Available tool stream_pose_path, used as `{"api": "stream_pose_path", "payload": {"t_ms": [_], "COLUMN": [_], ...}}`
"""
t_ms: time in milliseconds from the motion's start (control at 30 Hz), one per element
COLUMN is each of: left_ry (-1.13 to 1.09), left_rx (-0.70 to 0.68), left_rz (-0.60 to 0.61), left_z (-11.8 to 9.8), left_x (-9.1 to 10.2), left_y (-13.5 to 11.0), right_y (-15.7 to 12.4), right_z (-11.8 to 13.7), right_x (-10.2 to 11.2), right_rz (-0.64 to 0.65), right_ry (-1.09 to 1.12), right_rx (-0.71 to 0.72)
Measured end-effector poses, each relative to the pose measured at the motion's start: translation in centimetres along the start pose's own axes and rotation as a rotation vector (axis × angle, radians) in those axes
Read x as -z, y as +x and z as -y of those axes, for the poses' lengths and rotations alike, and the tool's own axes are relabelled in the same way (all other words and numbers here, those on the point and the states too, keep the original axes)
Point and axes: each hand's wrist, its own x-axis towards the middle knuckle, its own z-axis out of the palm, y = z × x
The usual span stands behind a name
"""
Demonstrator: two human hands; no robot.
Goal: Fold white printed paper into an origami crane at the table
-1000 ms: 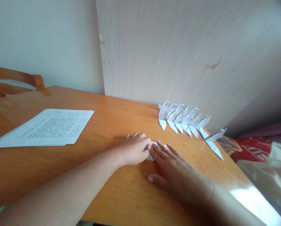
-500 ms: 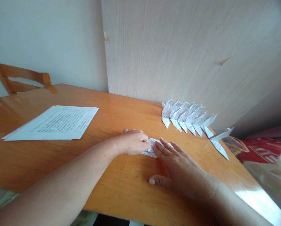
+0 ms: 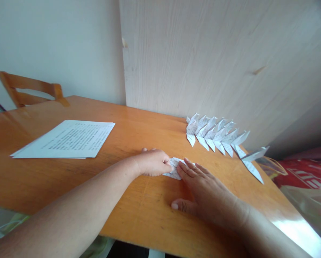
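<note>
A small folded piece of printed paper [image 3: 173, 169] lies flat on the orange wooden table [image 3: 128, 139]. My left hand [image 3: 153, 163] is curled, its fingertips pinching the paper's left side. My right hand [image 3: 203, 190] lies flat with fingers stretched out, pressing down on the paper's right part and hiding most of it. Beyond the hands, a row of several folded white paper pieces [image 3: 216, 135] stands along the table's far right side.
A stack of printed sheets [image 3: 69, 139] lies on the table's left. A wooden chair back [image 3: 28, 89] shows at the far left. A pale wooden board [image 3: 216, 61] leans behind the table. Red and clear plastic bags [image 3: 302, 179] sit off the right edge.
The view has shifted a little, so everything sits slightly further right in the picture. Both hands stay on the small folded paper, with the left hand's fingers drawn a bit tighter.
</note>
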Motion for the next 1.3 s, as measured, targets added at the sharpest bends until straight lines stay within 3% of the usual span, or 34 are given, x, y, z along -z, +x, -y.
{"api": "stream_pose_path", "payload": {"t_ms": [600,833,1100,1300], "left_ry": [0.001,0.068,0.132,0.051], "left_rx": [0.058,0.042,0.042,0.095], "left_rz": [-0.043,-0.045,-0.074,-0.028], "left_z": [-0.9,-1.0,-1.2,-0.8], "left_x": [-0.6,-0.4,-0.3,0.1], "left_y": [0.0,-0.1,-0.3,-0.3], "right_y": [0.0,-0.2,-0.2,-0.2], "right_z": [0.1,-0.4,-0.2,0.0], "right_x": [-0.1,-0.8,-0.6,-0.2], "right_rz": [0.017,-0.04,-0.017,-0.02], "right_ry": [0.003,0.009,-0.005,0.005], "right_rx": [-0.032,-0.008,-0.021,-0.028]}}
